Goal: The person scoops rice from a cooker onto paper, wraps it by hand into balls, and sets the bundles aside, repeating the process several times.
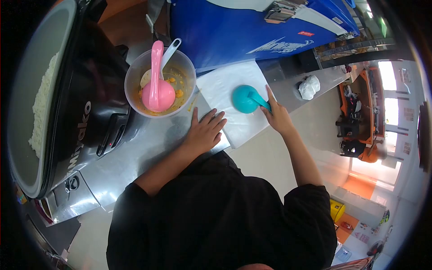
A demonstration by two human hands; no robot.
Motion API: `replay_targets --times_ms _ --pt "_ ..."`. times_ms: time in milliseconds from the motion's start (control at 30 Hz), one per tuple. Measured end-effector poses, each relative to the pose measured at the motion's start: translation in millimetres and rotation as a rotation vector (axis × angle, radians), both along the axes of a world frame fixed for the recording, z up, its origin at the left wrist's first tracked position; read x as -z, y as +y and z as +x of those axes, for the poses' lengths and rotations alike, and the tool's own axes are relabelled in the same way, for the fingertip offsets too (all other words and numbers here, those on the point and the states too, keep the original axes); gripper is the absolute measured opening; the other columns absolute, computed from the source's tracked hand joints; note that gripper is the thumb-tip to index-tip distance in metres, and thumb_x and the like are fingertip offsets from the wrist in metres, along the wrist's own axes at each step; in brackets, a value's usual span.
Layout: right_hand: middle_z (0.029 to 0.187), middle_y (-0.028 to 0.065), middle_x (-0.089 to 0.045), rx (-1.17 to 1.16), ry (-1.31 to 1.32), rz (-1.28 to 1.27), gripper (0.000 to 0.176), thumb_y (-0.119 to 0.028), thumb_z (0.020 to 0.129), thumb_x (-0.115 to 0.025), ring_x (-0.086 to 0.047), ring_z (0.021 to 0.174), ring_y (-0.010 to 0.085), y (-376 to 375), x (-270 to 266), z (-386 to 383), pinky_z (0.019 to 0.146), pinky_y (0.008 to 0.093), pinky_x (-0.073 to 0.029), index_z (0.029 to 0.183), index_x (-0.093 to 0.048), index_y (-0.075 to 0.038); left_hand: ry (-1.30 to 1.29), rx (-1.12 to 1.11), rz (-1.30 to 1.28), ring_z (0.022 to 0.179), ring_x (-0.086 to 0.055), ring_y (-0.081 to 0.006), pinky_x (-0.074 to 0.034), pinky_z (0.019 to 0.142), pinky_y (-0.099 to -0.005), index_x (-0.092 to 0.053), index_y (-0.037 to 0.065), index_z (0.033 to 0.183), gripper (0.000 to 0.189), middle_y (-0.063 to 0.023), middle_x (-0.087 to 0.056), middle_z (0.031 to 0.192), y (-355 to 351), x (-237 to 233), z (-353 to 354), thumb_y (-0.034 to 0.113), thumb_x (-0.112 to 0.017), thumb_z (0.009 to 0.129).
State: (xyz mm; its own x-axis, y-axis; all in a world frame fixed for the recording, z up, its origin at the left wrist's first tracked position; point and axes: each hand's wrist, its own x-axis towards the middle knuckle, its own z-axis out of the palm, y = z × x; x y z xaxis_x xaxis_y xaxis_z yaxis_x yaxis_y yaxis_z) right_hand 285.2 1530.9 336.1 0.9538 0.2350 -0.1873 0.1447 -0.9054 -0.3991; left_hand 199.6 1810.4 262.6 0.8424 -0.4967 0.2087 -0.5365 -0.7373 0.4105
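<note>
My left hand [203,131] lies flat on the metal counter, fingers spread, its fingertips at the left edge of the white paper sheets [229,81]. A teal scoop or ladle [245,99] rests bowl-up on the paper. Its handle reaches my right hand [277,116], whose index finger stretches along the paper's right edge while the thumb is by the handle's end. Whether the fingers grip the handle is hard to tell. Left of the paper, a clear plastic bowl [192,92] holds a pink ladle [160,95], a white spoon [171,51] and yellow-orange food remains.
A black rice cooker [96,85] with white rice [44,105] stands at the left. Behind the paper is a blue cooler box [216,31]. A crumpled white plastic bag [309,87] lies on the counter [148,153] at the right.
</note>
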Motion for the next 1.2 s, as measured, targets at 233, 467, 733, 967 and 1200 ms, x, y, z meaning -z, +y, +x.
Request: replay_targets --times_ms 233,467,733,967,1200 --pt "0.105 0.0191 -0.061 -0.326 -0.175 -0.04 0.059 -0.01 0.09 -0.06 -0.061 0.089 0.0396 -28 -20 6 0.077 0.0477 -0.049 0.144 -0.037 -0.014 -0.023 0.249 -0.216 0.128 -0.043 -0.0224 -0.034 0.103 -0.0518 -0.058 0.007 0.119 0.043 -0.0098 -0.051 0.135 -61 28 5 0.027 -0.062 0.081" --pt "0.098 0.0137 -0.057 -0.496 -0.28 -0.198 0.059 0.002 0.084 -0.052 -0.06 0.084 0.0348 -35 40 7 0.072 0.0458 -0.05 0.14 -0.043 -0.016 -0.056 0.355 -0.192 0.136 -0.036 -0.0192 -0.024 0.114 -0.0493 -0.054 0.006 0.128 0.05 -0.0041 -0.05 0.137 -71 38 6 0.033 -0.059 0.086" --pt "0.1 0.0275 -0.062 -0.253 0.01 -0.146 0.072 -0.002 0.092 -0.052 -0.061 0.087 0.0469 -19 20 10 0.074 0.0509 -0.048 0.152 -0.015 -0.014 0.04 0.382 -0.214 0.138 -0.034 -0.0199 -0.02 0.117 -0.0502 -0.055 0.005 0.129 0.049 -0.005 -0.048 0.141 -79 51 6 0.034 -0.056 0.089" --pt "0.095 0.0301 -0.064 -0.244 0.202 -0.296 0.08 -0.001 0.091 -0.049 -0.065 0.079 0.0437 -24 49 23 0.069 0.0484 -0.052 0.153 0.002 -0.012 0.004 0.373 -0.2 0.137 -0.036 -0.0215 -0.019 0.116 -0.0518 -0.056 0.006 0.127 0.054 -0.0057 -0.05 0.139 -70 42 5 0.038 -0.061 0.084" --pt "0.126 0.0239 -0.054 -0.228 0.209 0.016 0.078 -0.018 0.091 -0.059 -0.056 0.112 0.0414 -15 -13 25 0.095 0.0492 -0.045 0.153 -0.012 -0.019 0.074 0.067 -0.284 0.138 -0.034 -0.0328 -0.021 0.112 -0.0601 -0.037 0.003 0.141 0.072 -0.0142 -0.042 0.143 -54 19 9 0.028 -0.063 0.079"
